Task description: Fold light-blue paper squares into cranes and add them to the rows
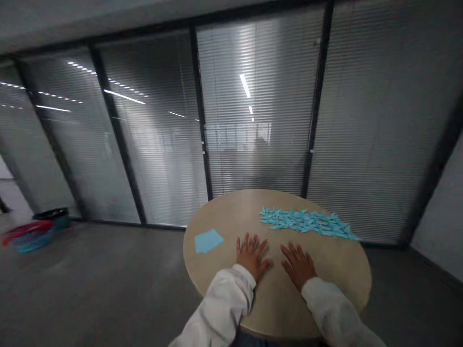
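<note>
Two hands flat on a round table, blue paper on either side.

The blue paper sheet (208, 240) lies flat at ten o'clock from the left hand (252, 256), near but apart. It looks thin, light and easily creased, best lifted by a corner. Small folded blue triangles (307, 222), crisp-edged, stretch in a band at one o'clock from the right hand (298, 264). Both hands rest palm-down, fingers spread, holding nothing, on the smooth pale table (336, 270).

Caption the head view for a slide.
Left hand and right hand lie flat on a round table near a blue paper sheet and folded blue pieces.
</note>
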### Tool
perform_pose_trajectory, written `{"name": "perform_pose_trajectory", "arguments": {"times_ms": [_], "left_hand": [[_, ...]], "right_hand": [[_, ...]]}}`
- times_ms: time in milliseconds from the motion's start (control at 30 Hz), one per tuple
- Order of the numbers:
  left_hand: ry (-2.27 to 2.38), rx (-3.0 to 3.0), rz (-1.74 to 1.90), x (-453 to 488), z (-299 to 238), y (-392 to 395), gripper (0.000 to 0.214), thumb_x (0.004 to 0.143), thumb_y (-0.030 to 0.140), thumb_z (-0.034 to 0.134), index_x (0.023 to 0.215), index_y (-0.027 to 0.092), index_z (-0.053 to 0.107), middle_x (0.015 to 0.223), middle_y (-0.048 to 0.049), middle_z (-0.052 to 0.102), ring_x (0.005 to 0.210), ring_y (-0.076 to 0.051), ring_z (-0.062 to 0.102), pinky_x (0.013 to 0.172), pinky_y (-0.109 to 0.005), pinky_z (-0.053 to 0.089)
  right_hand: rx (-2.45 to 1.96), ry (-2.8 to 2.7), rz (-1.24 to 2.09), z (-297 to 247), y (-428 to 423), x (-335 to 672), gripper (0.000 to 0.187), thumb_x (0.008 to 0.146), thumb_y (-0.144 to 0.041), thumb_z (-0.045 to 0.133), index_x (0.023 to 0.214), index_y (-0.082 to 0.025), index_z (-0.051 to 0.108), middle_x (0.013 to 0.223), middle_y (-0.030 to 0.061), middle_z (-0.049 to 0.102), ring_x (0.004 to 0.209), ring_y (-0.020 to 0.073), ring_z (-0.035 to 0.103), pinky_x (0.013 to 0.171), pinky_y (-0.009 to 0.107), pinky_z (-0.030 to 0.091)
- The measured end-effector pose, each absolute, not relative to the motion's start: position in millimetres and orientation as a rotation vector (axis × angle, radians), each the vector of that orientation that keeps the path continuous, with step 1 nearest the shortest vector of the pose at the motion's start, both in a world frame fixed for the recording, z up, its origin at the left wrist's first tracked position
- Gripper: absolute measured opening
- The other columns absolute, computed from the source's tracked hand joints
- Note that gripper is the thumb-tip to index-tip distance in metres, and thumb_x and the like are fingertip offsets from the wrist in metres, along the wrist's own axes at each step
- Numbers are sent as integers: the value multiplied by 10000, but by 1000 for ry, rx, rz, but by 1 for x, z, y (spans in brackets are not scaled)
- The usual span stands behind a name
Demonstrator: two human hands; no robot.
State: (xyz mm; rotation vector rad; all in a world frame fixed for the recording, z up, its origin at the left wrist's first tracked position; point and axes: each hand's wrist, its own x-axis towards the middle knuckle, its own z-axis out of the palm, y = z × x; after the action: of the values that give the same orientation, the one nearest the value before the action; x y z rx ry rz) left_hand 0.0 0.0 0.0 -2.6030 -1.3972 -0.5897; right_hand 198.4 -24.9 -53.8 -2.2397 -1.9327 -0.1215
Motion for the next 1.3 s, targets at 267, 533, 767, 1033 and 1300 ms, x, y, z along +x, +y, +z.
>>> {"name": "perform_pose_trajectory", "arguments": {"times_ms": [267,533,767,1033,1300], "left_hand": [[-1599,-2653,-341,9,-18,2,601,734,639,142,1265,386,264,1363,-10,269,1260,-317,88,953,-563,-52],[-1659,-2647,-258,9,-30,6,580,737,635,96,1260,424,231,1383,25,212,1264,-301,84,952,-568,-1],[-1650,-2620,-308,7,-41,10,554,749,620,116,1260,432,215,1382,25,214,1266,-299,77,956,-562,-21],[-1665,-2620,-310,8,-39,11,551,752,613,136,1257,421,239,1380,15,222,1264,-302,83,959,-560,-16],[-1664,-2626,-287,8,-40,12,549,752,612,124,1257,427,232,1378,16,227,1265,-298,84,960,-559,-20]], "right_hand": [[-2317,-2016,15,-52,-28,192,464,823,-529,191,1274,-431,144,1396,-61,125,1264,252,91,969,512,56],[-2316,-2024,-36,-48,-32,188,466,829,-518,195,1281,-412,149,1396,-48,126,1262,262,95,965,524,62],[-2267,-2009,-120,-60,-28,189,459,831,-497,221,1279,-403,178,1387,-36,165,1252,281,138,958,541,69],[-2243,-2004,-103,-60,-28,190,458,833,-501,207,1277,-393,200,1381,-30,189,1253,276,137,962,528,71],[-2255,-2016,-81,-60,-26,190,464,826,-518,202,1276,-407,181,1387,-42,160,1253,267,143,960,533,66]]}}
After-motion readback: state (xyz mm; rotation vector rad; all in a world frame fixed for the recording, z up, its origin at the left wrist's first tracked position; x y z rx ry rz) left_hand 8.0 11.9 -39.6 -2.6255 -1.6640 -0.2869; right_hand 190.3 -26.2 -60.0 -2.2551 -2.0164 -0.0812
